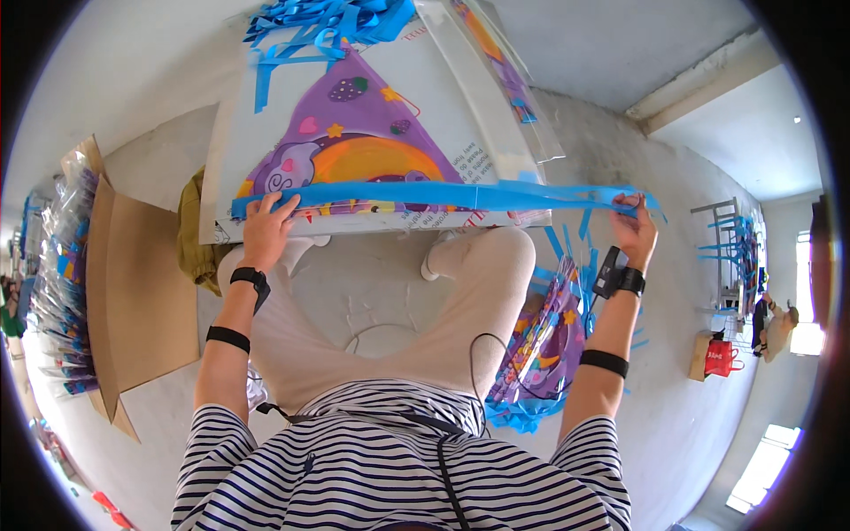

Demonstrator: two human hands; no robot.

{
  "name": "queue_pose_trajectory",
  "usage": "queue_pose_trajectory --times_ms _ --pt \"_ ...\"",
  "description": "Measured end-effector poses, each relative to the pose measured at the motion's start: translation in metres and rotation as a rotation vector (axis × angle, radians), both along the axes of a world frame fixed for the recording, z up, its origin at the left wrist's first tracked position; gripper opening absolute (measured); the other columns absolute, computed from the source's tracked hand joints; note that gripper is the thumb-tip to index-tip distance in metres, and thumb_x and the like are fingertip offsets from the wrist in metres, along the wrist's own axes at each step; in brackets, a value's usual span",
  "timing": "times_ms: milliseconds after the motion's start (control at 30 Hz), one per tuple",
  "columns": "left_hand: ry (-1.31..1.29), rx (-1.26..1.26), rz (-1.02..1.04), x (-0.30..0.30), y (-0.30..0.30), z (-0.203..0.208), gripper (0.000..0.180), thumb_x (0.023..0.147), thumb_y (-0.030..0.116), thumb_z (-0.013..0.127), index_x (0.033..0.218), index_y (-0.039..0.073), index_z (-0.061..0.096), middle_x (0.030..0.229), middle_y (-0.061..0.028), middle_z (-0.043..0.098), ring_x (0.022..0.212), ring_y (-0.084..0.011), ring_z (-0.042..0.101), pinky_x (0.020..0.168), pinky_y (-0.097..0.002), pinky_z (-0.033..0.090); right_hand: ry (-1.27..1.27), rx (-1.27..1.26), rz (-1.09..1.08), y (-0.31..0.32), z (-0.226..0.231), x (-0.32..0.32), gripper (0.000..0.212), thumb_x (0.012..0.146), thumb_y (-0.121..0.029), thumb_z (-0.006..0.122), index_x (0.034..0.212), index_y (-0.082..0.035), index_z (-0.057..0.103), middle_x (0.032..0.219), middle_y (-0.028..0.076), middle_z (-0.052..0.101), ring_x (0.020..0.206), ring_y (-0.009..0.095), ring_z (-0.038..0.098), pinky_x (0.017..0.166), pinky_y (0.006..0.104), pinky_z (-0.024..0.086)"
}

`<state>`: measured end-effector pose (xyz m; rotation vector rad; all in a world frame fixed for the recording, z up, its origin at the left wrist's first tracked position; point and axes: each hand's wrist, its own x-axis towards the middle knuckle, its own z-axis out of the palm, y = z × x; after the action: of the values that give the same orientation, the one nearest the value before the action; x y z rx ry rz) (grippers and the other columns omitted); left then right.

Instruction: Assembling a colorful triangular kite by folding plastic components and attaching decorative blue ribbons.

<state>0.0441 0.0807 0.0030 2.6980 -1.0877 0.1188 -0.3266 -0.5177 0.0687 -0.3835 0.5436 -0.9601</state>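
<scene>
A purple triangular pennant (305, 115) printed with strawberries, stars and an orange crescent lies on a white board (221, 150) in front of me. Along its near, wide edge stretches a blue fabric ribbon (381, 195). My left hand (268, 232) rests over the ribbon's left part, its fingers apart and pressing down on it. Out past the board's right side, my right hand (634, 228) is closed round the ribbon's other end, with a short tail beyond the fingers. The ribbon is fairly taut between both hands.
Loose blue ribbons (354, 22) are heaped at the board's far end. A clear plastic sleeve (443, 53) lies along its right side. Printed purple pennants (540, 345) with blue strips sit beside my right leg. An open cardboard box (146, 283) and plastic-wrapped packs (62, 283) stand left.
</scene>
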Motion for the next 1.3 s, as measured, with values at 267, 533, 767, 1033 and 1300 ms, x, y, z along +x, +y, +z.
queue_pose_trajectory --times_ms 267,533,767,1033,1300 --pt "0.030 -0.010 -0.032 0.000 -0.008 0.002 0.055 0.084 0.008 0.076 0.134 0.028 0.068 0.134 -0.0031 0.057 0.114 -0.0375 0.052 0.096 -0.0442 0.053 0.662 -0.168 -0.089 -0.081 -0.049 -0.062 0.030 0.094 -0.016 0.074 0.117 0.002 0.067 0.104 0.010 0.069 0.098 0.025 0.063 0.095 0.0473 0.051" --pt "0.002 0.009 -0.028 0.002 -0.003 0.002 0.057 0.085 0.006 0.075 0.136 0.029 0.067 0.135 -0.0031 0.057 0.114 -0.0380 0.052 0.095 -0.0444 0.053 1.490 -1.212 -0.155 0.000 -0.032 0.034 0.020 0.087 -0.020 0.075 0.102 -0.006 0.076 0.092 0.009 0.074 0.082 0.020 0.068 0.077 0.0361 0.054" --pt "0.033 0.002 -0.025 0.004 -0.009 -0.001 0.057 0.085 0.008 0.075 0.136 0.030 0.066 0.136 -0.0035 0.057 0.116 -0.0386 0.052 0.096 -0.0452 0.053 1.048 -1.646 0.460 0.193 -0.023 0.169 0.027 0.082 -0.023 0.079 0.103 -0.006 0.077 0.112 0.015 0.068 0.112 0.036 0.061 0.096 0.0450 0.051" --pt "0.027 -0.004 -0.015 -0.001 -0.008 0.000 0.056 0.085 0.008 0.075 0.136 0.030 0.067 0.135 -0.0048 0.058 0.115 -0.0382 0.052 0.097 -0.0449 0.051 1.325 -1.808 0.855 0.232 -0.053 0.237 0.034 0.075 -0.022 0.082 0.106 -0.012 0.073 0.112 0.013 0.066 0.114 0.036 0.060 0.096 0.0481 0.049" --pt "0.042 -0.048 -0.010 0.000 -0.010 -0.002 0.056 0.084 0.006 0.075 0.135 0.029 0.068 0.135 -0.0049 0.058 0.115 -0.0381 0.052 0.097 -0.0448 0.051 1.419 -1.739 1.060 0.205 -0.061 0.234 0.035 0.070 -0.018 0.086 0.100 -0.011 0.069 0.102 0.012 0.070 0.099 0.037 0.068 0.085 0.0477 0.053"
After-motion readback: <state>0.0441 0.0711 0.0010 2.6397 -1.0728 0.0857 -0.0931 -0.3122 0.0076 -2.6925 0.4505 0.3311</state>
